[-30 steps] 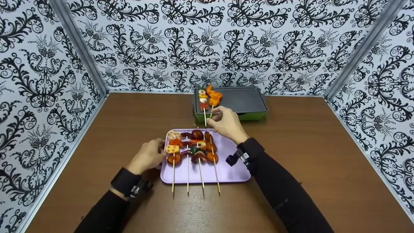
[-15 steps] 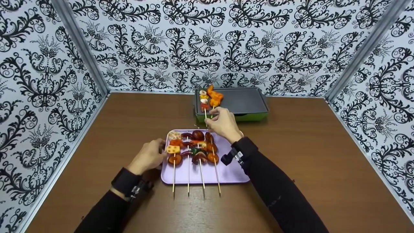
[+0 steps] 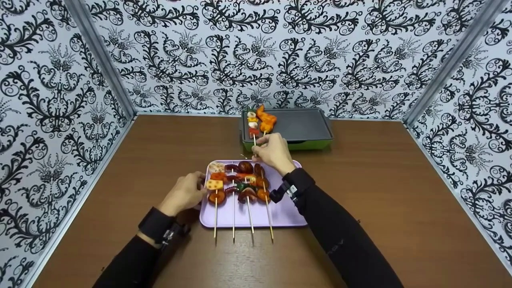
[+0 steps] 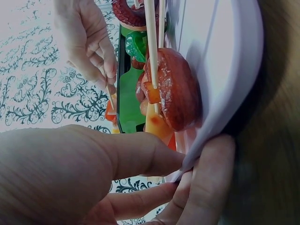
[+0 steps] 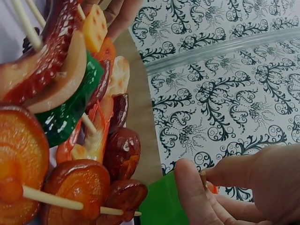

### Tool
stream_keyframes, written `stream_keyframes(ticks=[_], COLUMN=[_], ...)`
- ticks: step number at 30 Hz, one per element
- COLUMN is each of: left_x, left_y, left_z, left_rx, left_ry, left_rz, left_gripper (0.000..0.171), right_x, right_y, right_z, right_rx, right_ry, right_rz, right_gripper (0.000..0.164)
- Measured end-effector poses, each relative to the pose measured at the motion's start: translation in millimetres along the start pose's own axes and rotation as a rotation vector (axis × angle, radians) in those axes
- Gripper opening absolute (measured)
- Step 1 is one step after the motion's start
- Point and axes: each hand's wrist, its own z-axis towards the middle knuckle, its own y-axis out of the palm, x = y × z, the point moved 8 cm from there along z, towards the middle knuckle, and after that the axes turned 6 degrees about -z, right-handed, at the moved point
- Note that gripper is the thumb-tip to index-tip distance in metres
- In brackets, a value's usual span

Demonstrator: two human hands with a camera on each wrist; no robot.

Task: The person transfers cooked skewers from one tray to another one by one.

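Observation:
My left hand [image 3: 185,194] grips the left rim of a lilac tray [image 3: 290,208], thumb [image 4: 145,154] on top and fingers beneath. On the tray several toy food skewers lie side by side, among them a mushroom-slice skewer [image 3: 263,195] and one with a spotted yellow piece [image 3: 214,184]. Beyond the tray, my right hand [image 3: 276,152] pinches the bare stick of a vegetable skewer [image 3: 253,125], with red, white and yellow pieces. That skewer's food end lies over the left side of a grill [image 3: 302,124]. Beside it is an orange wing-shaped skewer [image 3: 267,119], its stick partly hidden by my fingers.
The grill has a dark plate and a green base [image 3: 312,145], and stands near the back wall [image 3: 192,60]. Skewer sticks [image 3: 271,232] overhang the tray's near edge. Patterned walls enclose the brown table [image 3: 380,192] at the back and sides.
My right hand has shifted slightly left, from beside the orange skewer's stick to the vegetable skewer's stick, which it now pinches. The left hand stays on the tray rim.

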Motion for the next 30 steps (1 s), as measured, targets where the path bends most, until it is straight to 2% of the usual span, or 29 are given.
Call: stream_keyframes(ticks=[4, 16, 23, 30], left_x=[-0.6, 0.0, -1.6, -1.5], left_y=[-0.1, 0.1, 2.5, 1.0], left_z=[0.6, -0.1, -0.4, 1.0], left_rx=[-0.005, 0.001, -0.023, -0.004], left_ry=[-0.008, -0.017, -0.044, -0.009], left_rz=[0.001, -0.006, -0.083, -0.021], left_gripper=[0.046, 0.047, 0.047, 0.045], right_x=[-1.3, -3.2, -3.7, -4.3], right_y=[-0.8, -4.4, -8.0, -6.4], right_z=[0.1, -1.9, -2.5, -3.1], right_rx=[0.004, -0.019, -0.001, -0.018], right_ry=[0.011, 0.064, 0.069, 0.068], right_rz=[-0.034, -0.035, -0.076, -0.047], right_gripper=[0.023, 0.01, 0.007, 0.005])
